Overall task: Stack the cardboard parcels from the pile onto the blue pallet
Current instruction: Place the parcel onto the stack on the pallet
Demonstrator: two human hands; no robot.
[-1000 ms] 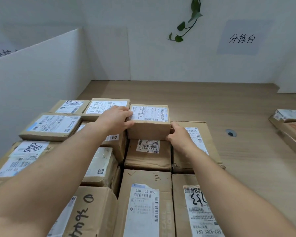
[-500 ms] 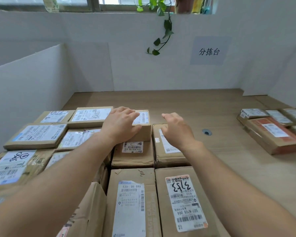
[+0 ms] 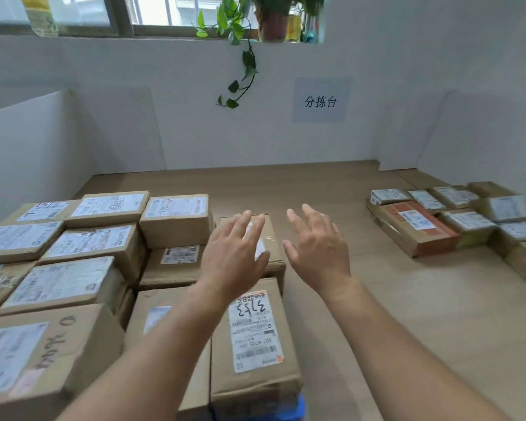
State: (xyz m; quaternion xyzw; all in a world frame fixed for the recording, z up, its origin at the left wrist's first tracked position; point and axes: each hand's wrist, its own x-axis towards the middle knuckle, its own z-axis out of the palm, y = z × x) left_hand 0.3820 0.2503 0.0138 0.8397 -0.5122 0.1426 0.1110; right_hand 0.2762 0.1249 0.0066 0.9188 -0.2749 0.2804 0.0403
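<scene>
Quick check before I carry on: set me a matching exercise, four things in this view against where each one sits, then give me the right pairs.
Things:
1. parcel marked 3753
2. orange-printed parcel
3. blue pallet
4. paper sign

Places:
A. on the back wall
B. at the bottom edge of the view, showing from under parcels
C. far right, on the wooden surface
D. at the near right corner of the stack

Pairs: 1-D, 2-C, 3-B, 4-A
</scene>
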